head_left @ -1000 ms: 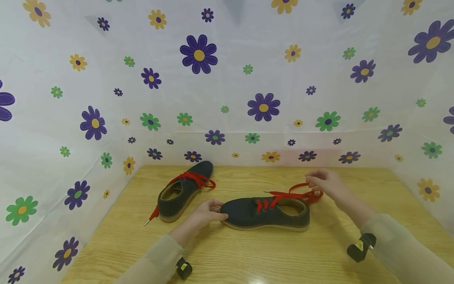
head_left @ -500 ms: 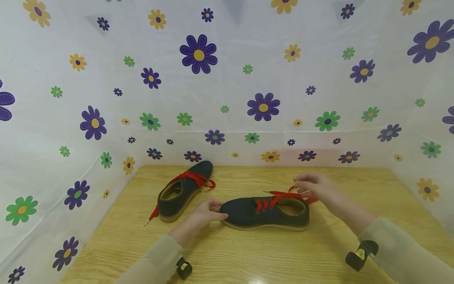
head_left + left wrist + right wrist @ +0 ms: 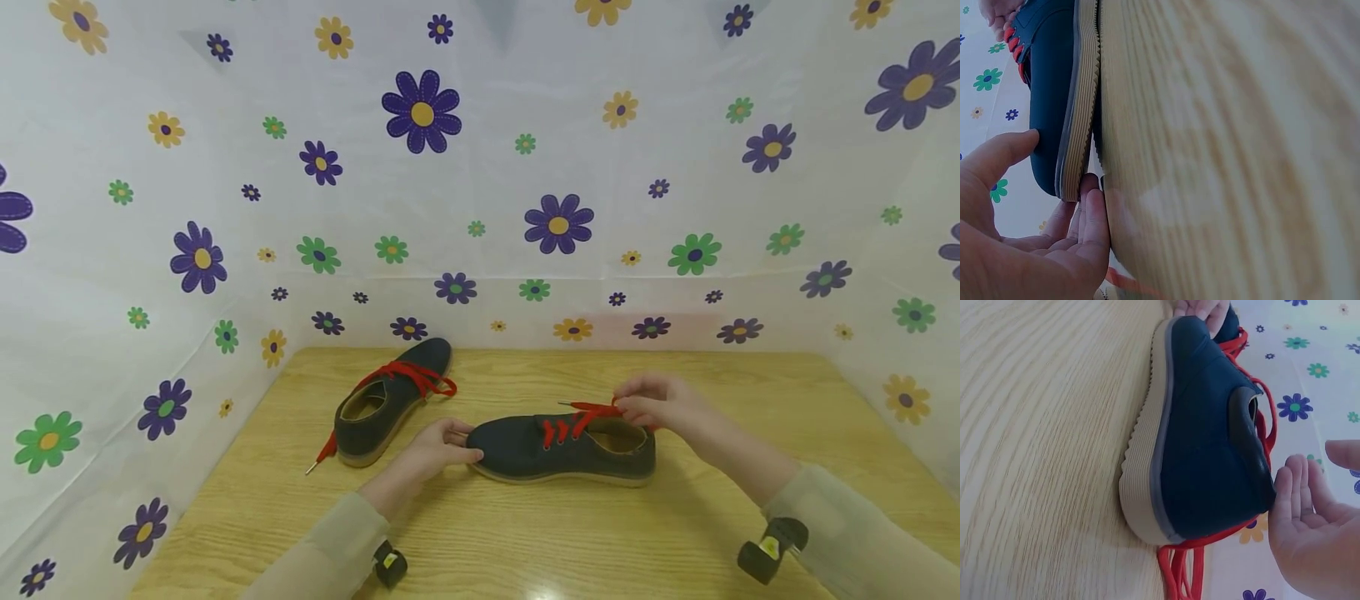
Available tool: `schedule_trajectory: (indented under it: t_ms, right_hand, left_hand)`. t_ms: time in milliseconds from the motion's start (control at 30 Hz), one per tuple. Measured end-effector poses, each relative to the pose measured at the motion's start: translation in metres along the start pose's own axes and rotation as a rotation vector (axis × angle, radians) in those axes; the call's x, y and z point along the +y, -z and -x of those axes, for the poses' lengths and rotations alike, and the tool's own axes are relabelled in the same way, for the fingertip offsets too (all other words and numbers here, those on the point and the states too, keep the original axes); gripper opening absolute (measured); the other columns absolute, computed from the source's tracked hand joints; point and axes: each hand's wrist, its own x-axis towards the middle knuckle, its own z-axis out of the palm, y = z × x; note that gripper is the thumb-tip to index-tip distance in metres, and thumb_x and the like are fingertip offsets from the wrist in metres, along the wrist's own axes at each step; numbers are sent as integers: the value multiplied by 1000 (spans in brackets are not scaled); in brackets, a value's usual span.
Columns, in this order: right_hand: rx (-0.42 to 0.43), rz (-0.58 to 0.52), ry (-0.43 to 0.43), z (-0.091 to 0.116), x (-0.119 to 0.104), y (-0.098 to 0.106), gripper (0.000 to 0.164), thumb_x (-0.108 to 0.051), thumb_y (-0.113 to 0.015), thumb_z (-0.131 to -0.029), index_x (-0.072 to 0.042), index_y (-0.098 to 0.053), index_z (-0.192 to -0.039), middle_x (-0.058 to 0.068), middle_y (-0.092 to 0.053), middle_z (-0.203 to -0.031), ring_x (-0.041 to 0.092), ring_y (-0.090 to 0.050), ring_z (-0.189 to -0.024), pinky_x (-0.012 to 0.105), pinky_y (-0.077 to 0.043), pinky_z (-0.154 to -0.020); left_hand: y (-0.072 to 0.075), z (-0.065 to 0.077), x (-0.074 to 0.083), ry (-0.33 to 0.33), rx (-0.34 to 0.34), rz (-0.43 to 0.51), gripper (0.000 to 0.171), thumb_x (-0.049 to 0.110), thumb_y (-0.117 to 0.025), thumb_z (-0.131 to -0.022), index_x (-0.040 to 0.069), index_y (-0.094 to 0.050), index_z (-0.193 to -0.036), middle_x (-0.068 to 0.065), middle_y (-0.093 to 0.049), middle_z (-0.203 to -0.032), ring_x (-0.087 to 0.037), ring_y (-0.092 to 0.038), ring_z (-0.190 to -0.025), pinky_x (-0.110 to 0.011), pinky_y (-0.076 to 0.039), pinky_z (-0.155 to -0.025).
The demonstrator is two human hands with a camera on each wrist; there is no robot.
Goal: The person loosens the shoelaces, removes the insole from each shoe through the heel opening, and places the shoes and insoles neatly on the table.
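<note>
– Pinching, with the left hand (image 3: 438,446), the rounded toe (image 3: 1049,156) of a dark navy low shoe (image 3: 517,450), with thumb on top and fingers against the ribbed tan sole (image 3: 1085,81)!

– And with the right hand (image 3: 663,406)?

– Holding thumb and fingers apart, over by the heel opening (image 3: 618,442), right at the flat red laces (image 3: 596,412); impossible to tell about touching

– Found where?

– Resting sole-down midway across the light wood-grain bench (image 3: 495,542), pointing toe-first at the left edge

– And spotting a second dark navy shoe (image 3: 393,400), red-laced too, near the far left corner, with its toe at the far edge
</note>
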Motion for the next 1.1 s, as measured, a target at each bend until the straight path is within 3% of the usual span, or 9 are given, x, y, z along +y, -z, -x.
schedule_trajectory:
  t_ms: [167,400,600,900,1100]
  right_hand:
    - [-18,68,44,0,3,1,34,-16,-69,-102,8,-66,-126,13,-76,-114,11,-70,-97,26,-56,-83]
    - [8,372,222,-2,7,-7,16,-9,-74,-99,2,-76,-110,13,-78,-105,17,-72,-92,23,-58,-77]
    - [20,568,306,0,6,-11,15,-4,-78,-94,-1,-78,-108,11,-80,-103,23,-77,-90,29,-62,-77]
    - [14,897,355,4,-3,-22,18,-5,-85,-87,-5,-81,-105,6,-82,-101,21,-79,-90,37,-64,-79]
    - [-26,1079,349,3,-9,-29,18,-11,-85,-89,-10,-81,-107,4,-82,-102,23,-78,-94,41,-63,-83]
  left_hand:
    - [0,-1,1,3,-2,-6,46,11,-83,-90,0,-64,-130,-19,-67,-124,-33,-63,-116,-55,-48,-106]
    - [1,0,2,14,-4,2,46,10,-83,-90,0,-64,-130,-19,-68,-124,-33,-64,-116,-55,-47,-106]
    - [1,-1,2,13,-2,-3,46,10,-84,-89,0,-64,-130,-19,-68,-123,-33,-64,-115,-54,-48,-106]
    - [1,0,2,13,0,5,46,10,-84,-89,1,-64,-130,-19,-69,-122,-32,-65,-114,-52,-49,-104]
    - [0,-1,3,4,2,9,47,9,-84,-89,-1,-64,-131,-19,-69,-122,-32,-64,-113,-51,-49,-103]
